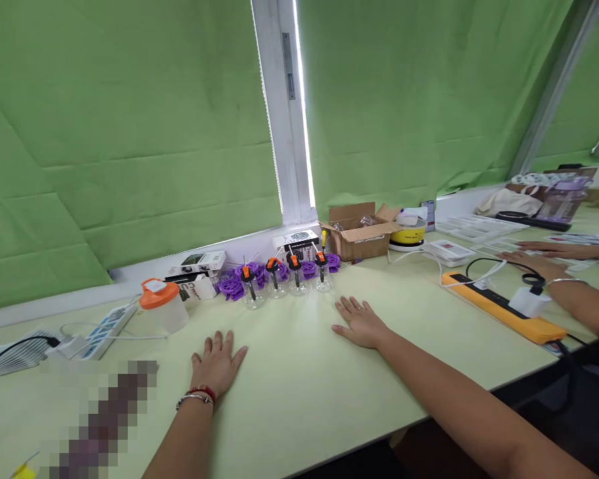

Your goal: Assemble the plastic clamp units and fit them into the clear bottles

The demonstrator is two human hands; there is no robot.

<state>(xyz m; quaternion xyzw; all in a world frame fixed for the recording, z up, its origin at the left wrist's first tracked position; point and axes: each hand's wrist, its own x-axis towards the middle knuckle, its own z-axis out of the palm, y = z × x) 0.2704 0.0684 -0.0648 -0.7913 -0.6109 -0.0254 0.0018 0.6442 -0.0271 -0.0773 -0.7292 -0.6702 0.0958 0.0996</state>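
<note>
My left hand (216,364) lies flat on the pale table (289,372), fingers spread and holding nothing. A red bracelet and a silver one circle that wrist. Farther right, my right hand (359,322) also rests palm down with its fingers apart. Beyond both hands stands a row of several small clear glass jars (298,283) with black and orange tops. Purple plastic parts (231,286) lie behind and between them. To the left of the row is a clear cup with an orange lid (160,303); neither hand touches any of these.
An open cardboard box (359,233) and a yellow round tub (408,233) stand at the back. An orange power strip (504,309) with cables lies to the right, a white one (110,330) to the left. Another person's arms (579,299) reach in at the right edge. Part of the lower left is pixelated.
</note>
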